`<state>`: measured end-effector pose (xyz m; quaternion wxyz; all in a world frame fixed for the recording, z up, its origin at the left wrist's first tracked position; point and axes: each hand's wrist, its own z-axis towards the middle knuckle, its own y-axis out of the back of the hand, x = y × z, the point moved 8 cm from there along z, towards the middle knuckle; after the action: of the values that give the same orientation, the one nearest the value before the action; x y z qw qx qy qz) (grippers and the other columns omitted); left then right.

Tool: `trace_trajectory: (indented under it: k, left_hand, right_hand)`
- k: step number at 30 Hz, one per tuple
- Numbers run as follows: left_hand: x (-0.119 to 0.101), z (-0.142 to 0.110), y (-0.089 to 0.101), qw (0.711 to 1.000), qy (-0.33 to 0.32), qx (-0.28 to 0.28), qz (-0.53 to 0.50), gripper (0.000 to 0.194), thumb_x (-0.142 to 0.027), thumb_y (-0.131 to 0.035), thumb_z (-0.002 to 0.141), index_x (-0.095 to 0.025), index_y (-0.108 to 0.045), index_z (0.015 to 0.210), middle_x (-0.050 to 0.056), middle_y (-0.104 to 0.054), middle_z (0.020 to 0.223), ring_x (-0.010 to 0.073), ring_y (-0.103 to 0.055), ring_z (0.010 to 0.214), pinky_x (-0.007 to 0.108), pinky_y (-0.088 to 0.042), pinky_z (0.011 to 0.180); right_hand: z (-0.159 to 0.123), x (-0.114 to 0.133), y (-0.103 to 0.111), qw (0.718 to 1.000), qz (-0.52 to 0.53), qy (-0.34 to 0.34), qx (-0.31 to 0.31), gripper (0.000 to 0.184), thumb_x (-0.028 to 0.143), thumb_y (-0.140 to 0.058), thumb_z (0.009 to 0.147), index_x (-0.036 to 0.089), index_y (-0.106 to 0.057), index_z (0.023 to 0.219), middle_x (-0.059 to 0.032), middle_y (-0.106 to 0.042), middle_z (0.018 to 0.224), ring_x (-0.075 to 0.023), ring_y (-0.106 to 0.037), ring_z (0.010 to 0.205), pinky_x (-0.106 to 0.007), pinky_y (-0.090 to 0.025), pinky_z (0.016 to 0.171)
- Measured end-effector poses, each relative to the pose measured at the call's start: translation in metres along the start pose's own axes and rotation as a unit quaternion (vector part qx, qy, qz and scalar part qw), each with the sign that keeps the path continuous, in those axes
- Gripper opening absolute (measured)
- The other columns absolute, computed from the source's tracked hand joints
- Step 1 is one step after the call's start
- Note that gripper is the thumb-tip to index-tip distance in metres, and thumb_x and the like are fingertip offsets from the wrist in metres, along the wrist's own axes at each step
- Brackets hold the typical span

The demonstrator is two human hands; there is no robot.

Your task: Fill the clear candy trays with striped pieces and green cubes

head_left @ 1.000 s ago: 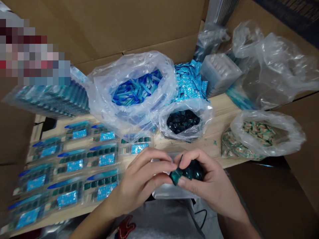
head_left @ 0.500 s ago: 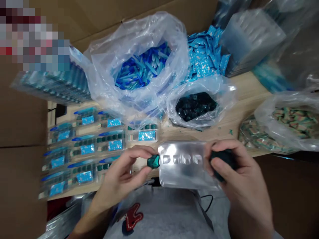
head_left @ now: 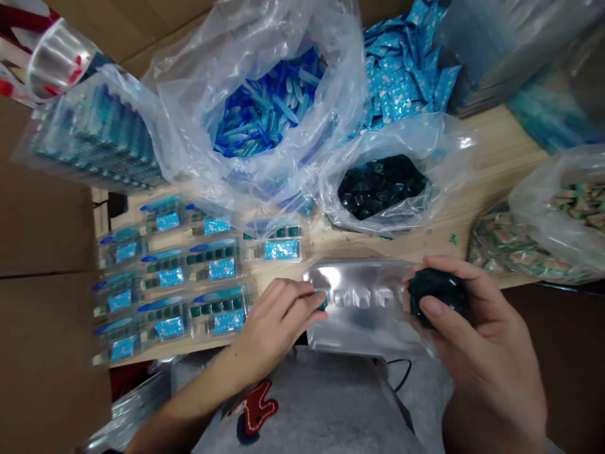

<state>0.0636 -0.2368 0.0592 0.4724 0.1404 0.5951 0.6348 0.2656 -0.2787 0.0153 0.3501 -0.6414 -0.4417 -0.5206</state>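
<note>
My left hand (head_left: 278, 318) pinches a small dark green glossy piece (head_left: 323, 302) at the left end of a clear plastic tray (head_left: 359, 331). Its fingertips partly hide the piece. A row of small square hollows crosses the upper half of the tray, and they look see-through. My right hand (head_left: 491, 340) is closed around a dark green glossy clump (head_left: 437, 291), its thumb pressing the front. Those fingers are also at the tray's right end; whether they grip it I cannot tell. A plastic bag of dark green pieces (head_left: 382, 186) stands just behind the tray.
Filled clear packs (head_left: 220, 261) with blue sachets lie in rows at left. Behind are a large bag of blue sticks (head_left: 269, 113), a pile of blue sachets (head_left: 401, 75) and stacked trays (head_left: 94, 132). Bags of striped pieces (head_left: 524, 243) stand at right.
My left hand has moved right, carrying the green piece over the tray's left end. My right hand and the clump have shifted slightly right in view. The camera view has also shifted.
</note>
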Motion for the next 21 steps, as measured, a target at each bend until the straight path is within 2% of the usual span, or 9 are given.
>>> trace_trajectory:
  k: [3,7,11,15,18,21]
  left_hand:
    - [0.004,0.001,0.002,1.000,0.005,0.006,-0.017,0.015,-0.025,-0.057,0.096,-0.014,-0.061,0.106,0.007,-0.068,0.094,0.0190,-0.061,0.087,0.031,-0.050,0.077]
    - [0.008,0.007,0.010,0.990,0.056,0.019,-0.127,0.024,-0.032,-0.056,0.097,-0.020,-0.060,0.118,0.007,-0.066,0.107,0.0199,-0.060,0.101,0.032,-0.051,0.085]
    - [0.004,0.021,0.010,0.947,0.115,-0.013,-0.298,0.027,-0.023,-0.053,0.099,-0.027,-0.058,0.125,0.003,-0.063,0.111,0.0142,-0.060,0.104,0.024,-0.051,0.086]
    - [-0.003,0.035,-0.003,0.897,0.136,-0.007,-0.421,0.030,-0.024,-0.062,0.095,-0.031,-0.058,0.124,-0.001,-0.063,0.108,0.0113,-0.061,0.100,0.020,-0.050,0.089]
    - [0.001,0.037,-0.005,0.883,0.153,-0.005,-0.443,0.030,-0.021,-0.060,0.096,-0.033,-0.058,0.123,-0.002,-0.064,0.103,0.0093,-0.061,0.094,0.018,-0.049,0.084]
    - [0.000,0.037,-0.002,0.883,0.127,0.017,-0.451,0.029,-0.023,-0.062,0.095,-0.031,-0.059,0.123,0.000,-0.063,0.107,0.0111,-0.060,0.101,0.020,-0.049,0.089]
  right_hand:
    - [-0.001,0.009,-0.004,0.999,-0.011,0.032,0.004,0.028,0.028,-0.078,0.082,0.039,-0.071,0.107,0.0056,-0.071,0.096,-0.0116,-0.066,0.085,-0.016,-0.052,0.068]
    - [-0.002,0.022,-0.023,0.997,0.028,0.050,0.058,0.031,0.015,-0.075,0.079,0.038,-0.072,0.100,0.0100,-0.073,0.093,-0.0080,-0.068,0.085,-0.013,-0.053,0.074]
    - [-0.006,0.028,-0.041,0.989,0.069,0.055,0.121,0.035,0.010,-0.070,0.083,0.039,-0.072,0.104,0.0111,-0.073,0.099,-0.0066,-0.068,0.093,-0.012,-0.053,0.082]
    - [-0.010,0.034,-0.044,0.988,0.053,0.096,0.110,0.040,0.007,-0.068,0.084,0.038,-0.070,0.109,0.0108,-0.071,0.105,-0.0056,-0.066,0.100,-0.011,-0.051,0.089]
    - [-0.011,0.034,-0.042,0.990,0.036,0.101,0.095,0.040,0.007,-0.068,0.084,0.038,-0.069,0.109,0.0119,-0.071,0.102,-0.0041,-0.067,0.095,-0.009,-0.051,0.085]
    - [-0.012,0.038,-0.042,0.988,0.008,0.126,0.094,0.039,0.005,-0.065,0.084,0.035,-0.066,0.109,0.0110,-0.070,0.102,-0.0040,-0.066,0.095,-0.009,-0.050,0.086]
